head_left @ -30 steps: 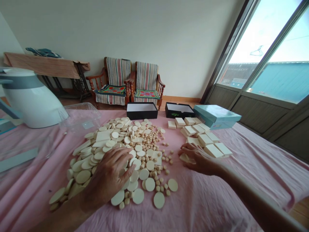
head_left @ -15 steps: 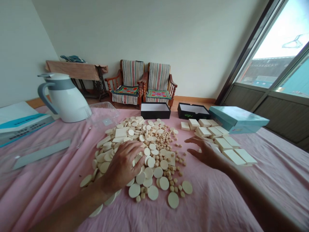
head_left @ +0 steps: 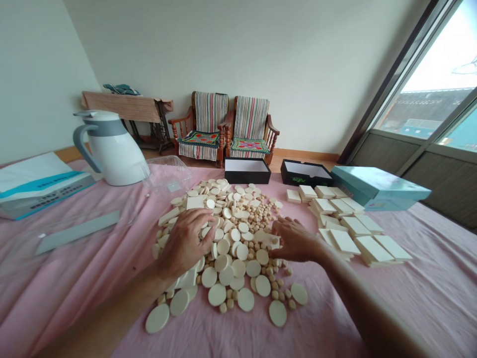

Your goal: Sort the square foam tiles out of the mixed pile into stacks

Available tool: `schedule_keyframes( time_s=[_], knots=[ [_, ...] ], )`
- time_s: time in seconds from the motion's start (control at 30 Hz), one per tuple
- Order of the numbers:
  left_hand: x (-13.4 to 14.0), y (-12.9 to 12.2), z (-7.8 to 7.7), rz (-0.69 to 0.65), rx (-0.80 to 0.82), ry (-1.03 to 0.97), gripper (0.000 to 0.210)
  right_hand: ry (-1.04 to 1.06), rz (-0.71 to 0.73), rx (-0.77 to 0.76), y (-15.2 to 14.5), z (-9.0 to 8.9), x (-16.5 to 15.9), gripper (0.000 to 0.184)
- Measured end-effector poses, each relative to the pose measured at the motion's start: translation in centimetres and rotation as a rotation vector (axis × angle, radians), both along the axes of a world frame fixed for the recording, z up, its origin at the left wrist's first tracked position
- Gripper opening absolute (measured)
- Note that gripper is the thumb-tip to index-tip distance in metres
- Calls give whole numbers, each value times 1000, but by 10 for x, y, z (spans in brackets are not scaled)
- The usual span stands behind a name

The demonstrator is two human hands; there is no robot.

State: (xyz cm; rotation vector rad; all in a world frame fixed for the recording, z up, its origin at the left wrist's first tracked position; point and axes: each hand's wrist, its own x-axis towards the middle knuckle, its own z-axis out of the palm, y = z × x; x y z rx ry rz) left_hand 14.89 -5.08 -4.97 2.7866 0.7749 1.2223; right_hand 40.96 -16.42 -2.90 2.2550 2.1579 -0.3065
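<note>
A heap of pale wooden discs (head_left: pixel 238 268), small wooden cubes (head_left: pixel 257 214) and a few square tiles lies in front of me. My left hand (head_left: pixel 188 241) rests palm down over the heap's left part, its thumb held apart from the curved fingers. At the right side of the heap, my right hand (head_left: pixel 296 239) has its thumb and fingers at the edge of a square wooden tile (head_left: pixel 266 239) that lies among the discs and cubes. A small cube sits on that tile. Stacked square tiles (head_left: pixel 354 226) stand in rows farther right.
Two black box parts (head_left: pixel 247 174) and a light blue box (head_left: pixel 380 186) line the back. To the left are a white jug (head_left: pixel 117 154), a clear plastic container (head_left: pixel 169 174), a blue and white packet (head_left: pixel 40 186) and a strip (head_left: pixel 78 231). A pink cloth (head_left: pixel 316 318) covers the surface.
My right hand has moved left from beside the tile stacks to the square tile in the heap. My left hand stays over the heap. The view has turned slightly left.
</note>
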Motion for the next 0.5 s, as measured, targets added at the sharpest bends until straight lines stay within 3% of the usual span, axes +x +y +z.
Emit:
schedule_keyframes(
  time_s=[0.1,0.3,0.5],
  knots=[
    [1,0,-1,-4,-5,2,12,78,-63,75,1,-3,0,36],
    [1,1,-2,-4,-10,6,11,377,-124,246,6,-6,-10,12],
    [2,2,-2,-1,-20,14,12,490,-201,489,10,-4,14,18]
  ],
)
